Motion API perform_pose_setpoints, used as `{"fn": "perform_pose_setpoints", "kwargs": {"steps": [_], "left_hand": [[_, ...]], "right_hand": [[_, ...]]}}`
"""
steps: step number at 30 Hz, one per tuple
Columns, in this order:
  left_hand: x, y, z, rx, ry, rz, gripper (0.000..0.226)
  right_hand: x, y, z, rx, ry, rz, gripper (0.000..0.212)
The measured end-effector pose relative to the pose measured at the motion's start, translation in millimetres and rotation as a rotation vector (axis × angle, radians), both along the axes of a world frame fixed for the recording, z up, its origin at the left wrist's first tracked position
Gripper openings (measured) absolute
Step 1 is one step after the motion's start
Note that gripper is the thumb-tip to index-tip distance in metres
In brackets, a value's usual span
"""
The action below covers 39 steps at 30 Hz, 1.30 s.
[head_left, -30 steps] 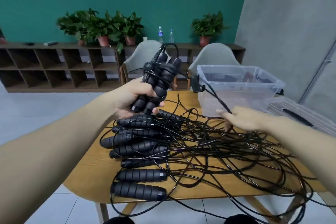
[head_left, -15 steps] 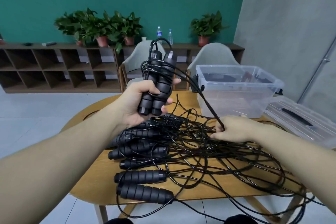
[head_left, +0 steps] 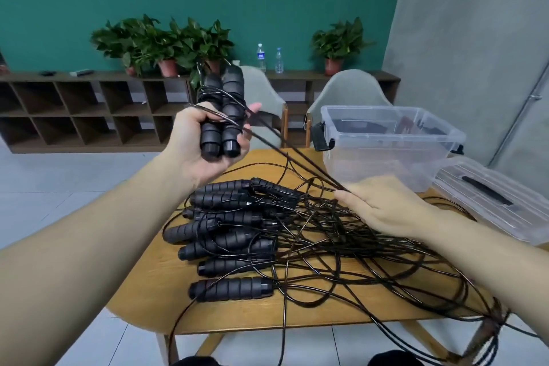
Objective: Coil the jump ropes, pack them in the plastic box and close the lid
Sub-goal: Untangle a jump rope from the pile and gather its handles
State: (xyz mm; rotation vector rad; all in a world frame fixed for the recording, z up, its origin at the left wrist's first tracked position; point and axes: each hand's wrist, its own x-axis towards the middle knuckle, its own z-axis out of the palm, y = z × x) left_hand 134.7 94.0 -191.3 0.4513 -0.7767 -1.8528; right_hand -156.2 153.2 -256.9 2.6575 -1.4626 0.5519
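Note:
My left hand point(head_left: 196, 142) grips two black jump rope handles point(head_left: 221, 116) upright above the table, with black cord wound round their upper part. A taut stretch of that cord point(head_left: 291, 157) runs down right to my right hand point(head_left: 383, 208), which pinches it over the pile. Several more black handles point(head_left: 225, 229) and a tangle of black cords point(head_left: 341, 246) lie on the wooden table point(head_left: 237, 312). The clear plastic box point(head_left: 383, 145) stands open at the back right of the table. Its lid point(head_left: 487, 196) lies to the right of it.
Two grey chairs point(head_left: 347, 92) stand behind the table. A dark shelf unit point(head_left: 89, 110) with potted plants point(head_left: 166, 41) and two water bottles point(head_left: 269, 53) lines the green wall. Cords hang over the table's near right edge point(head_left: 493, 324).
My left hand has lifted and turned the two handles more upright. My right hand has drawn the cord down and right, pulling it taut, and more cord is wrapped on the handles.

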Motion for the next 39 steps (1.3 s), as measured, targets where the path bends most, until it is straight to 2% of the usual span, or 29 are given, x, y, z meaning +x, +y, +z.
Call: {"fn": "perform_pose_setpoints", "kwargs": {"steps": [3, 5, 9, 10, 12, 14, 17, 21, 22, 24, 27, 30, 34, 37, 39], "left_hand": [[3, 3, -7, -0.088, 0.002, -0.058, 0.061], [4, 5, -10, -0.162, -0.014, -0.178, 0.06], [8, 3, -15, -0.284, -0.214, -0.578, 0.069], [7, 4, -14, -0.304, -0.302, -0.683, 0.062], [3, 12, -8, -0.373, -0.54, -0.858, 0.037], [-3, 18, -4, -0.466, -0.9, -0.882, 0.027], [-11, 28, -2, -0.711, -1.453, -0.712, 0.03], [-23, 37, -11, -0.764, -2.053, -0.712, 0.038], [-26, 37, -15, -0.781, -2.175, -0.679, 0.04], [-30, 34, -20, -0.808, -2.303, -0.565, 0.041], [-27, 22, -20, -0.853, -2.307, -0.311, 0.034], [-16, 7, -20, -0.701, -2.095, -0.06, 0.025], [-10, -10, -28, -0.557, -1.966, 0.258, 0.049], [-15, -14, -26, -0.443, -1.769, 0.344, 0.053], [-21, -14, -23, -0.376, -1.545, 0.34, 0.047]], "right_hand": [[-3, -3, 6, 0.277, -0.09, -0.119, 0.043], [-3, -8, 9, 0.377, -0.147, -0.17, 0.039], [-4, -22, 16, 0.459, -0.131, -0.218, 0.044], [-5, -27, 19, 0.463, -0.121, -0.228, 0.049], [-8, -36, 28, 0.49, -0.107, -0.233, 0.061], [-11, -41, 36, 0.54, -0.125, -0.222, 0.061], [-10, -42, 46, 0.557, -0.227, -0.216, 0.05], [2, -35, 56, 0.557, -0.356, -0.188, 0.042], [6, -32, 58, 0.535, -0.398, -0.176, 0.041], [16, -27, 66, 0.466, -0.453, -0.155, 0.04], [22, -18, 76, 0.445, -0.51, -0.069, 0.042], [28, -7, 81, 0.52, -0.554, 0.022, 0.039], [37, 0, 73, 0.584, -0.561, 0.081, 0.038], [48, 3, 62, 0.557, -0.465, 0.053, 0.036], [55, 4, 56, 0.511, -0.386, 0.067, 0.035]]}}
